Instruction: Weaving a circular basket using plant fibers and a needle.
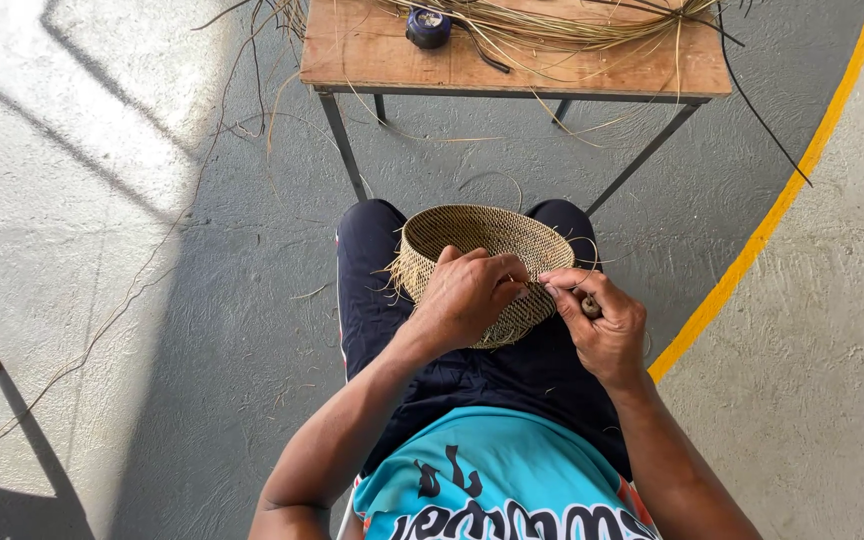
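A round woven straw basket (482, 235) rests on my lap, its open side tilted away from me. My left hand (467, 295) grips the near rim of the basket, fingers curled over the weave. My right hand (602, 320) is at the rim's right side, pinching a thin straw strand between thumb and forefinger while holding a small wooden-handled tool (590, 306) in the palm. The fingertips of both hands nearly touch at the rim. The near wall of the basket is hidden behind my left hand.
A small wooden table (372, 55) on metal legs stands just ahead, with a bundle of loose straw fibres (572, 25) and a dark blue round container (428, 26) on it. Stray fibres lie on the grey concrete floor. A yellow painted line (772, 210) curves at right.
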